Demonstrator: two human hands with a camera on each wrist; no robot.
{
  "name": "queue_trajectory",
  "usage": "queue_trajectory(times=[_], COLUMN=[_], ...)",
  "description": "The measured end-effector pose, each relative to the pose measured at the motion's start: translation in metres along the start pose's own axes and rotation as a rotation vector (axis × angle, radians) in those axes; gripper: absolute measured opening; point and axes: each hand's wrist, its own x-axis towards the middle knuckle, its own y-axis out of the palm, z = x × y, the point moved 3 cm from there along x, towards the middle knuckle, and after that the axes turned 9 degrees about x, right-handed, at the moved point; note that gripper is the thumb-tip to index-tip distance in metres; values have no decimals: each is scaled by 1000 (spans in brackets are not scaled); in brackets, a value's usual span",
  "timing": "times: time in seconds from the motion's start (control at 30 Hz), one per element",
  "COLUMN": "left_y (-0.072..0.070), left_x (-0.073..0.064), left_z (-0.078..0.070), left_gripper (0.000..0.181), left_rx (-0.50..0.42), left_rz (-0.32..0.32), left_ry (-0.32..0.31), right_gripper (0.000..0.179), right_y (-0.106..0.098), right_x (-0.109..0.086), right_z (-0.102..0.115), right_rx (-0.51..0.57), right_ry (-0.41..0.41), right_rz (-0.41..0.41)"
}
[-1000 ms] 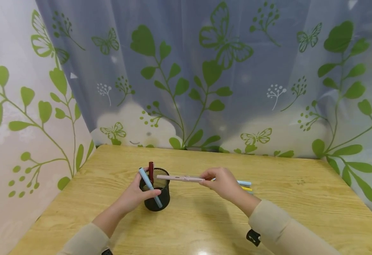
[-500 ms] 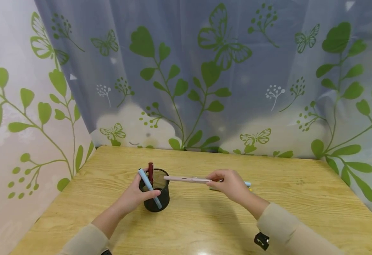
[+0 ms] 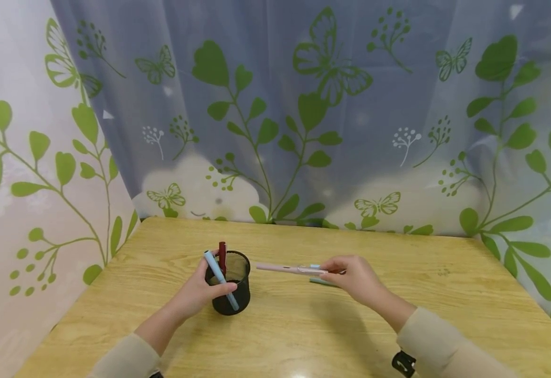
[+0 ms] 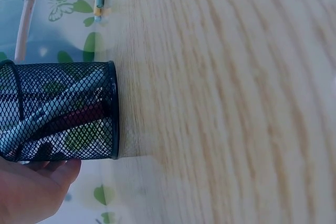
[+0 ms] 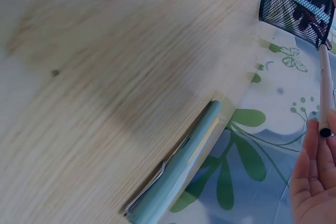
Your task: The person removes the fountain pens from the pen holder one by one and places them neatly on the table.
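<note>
My left hand grips a black mesh pen holder that stands upright on the table, thumb along its near side. Inside lean a light blue pen and a dark red pen; both show through the mesh in the left wrist view. Between thumb and fingers, my right hand pinches a pale pink pen by one end. The pen lies nearly level above the table, its free end pointing left at the holder's rim, slightly apart from it.
Beneath and behind the right hand, several pens lie on the wooden table, among them a green-blue pen with a yellow pen beside it. A patterned curtain hangs along the table's back edge.
My right hand has moved to the right with the pink pen, drawing its tip from over the holder's opening to beside it. The left hand and holder stay nearly still.
</note>
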Motion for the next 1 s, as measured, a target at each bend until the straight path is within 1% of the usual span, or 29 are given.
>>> queue_trajectory(times=[0.13,0.33,0.53,0.63,0.87,1.0], left_y=[0,-1,-1,-1,-1,0], left_x=[2,0,-1,-1,0,-1], left_z=[-1,-2,-2,-1,-2,-1], left_gripper=[90,89,89,91,91,90], left_rx=[-9,1,5,8,28,17], left_rz=[2,1,1,4,11,16], left_ry=[12,2,4,-8,-15,-19], right_gripper=[19,20,19,18,18,19], right_y=[-8,-18,-25,-30,-38,-41], right_x=[-5,-10,-16,-20,-32,-35], right_z=[-4,-13,-23,-27,-39,-44], right_rx=[-24,-11,-77,-108,-130,-135], right_ry=[20,30,7,2,49,50], right_rz=[-12,-5,-14,-25,-33,-31])
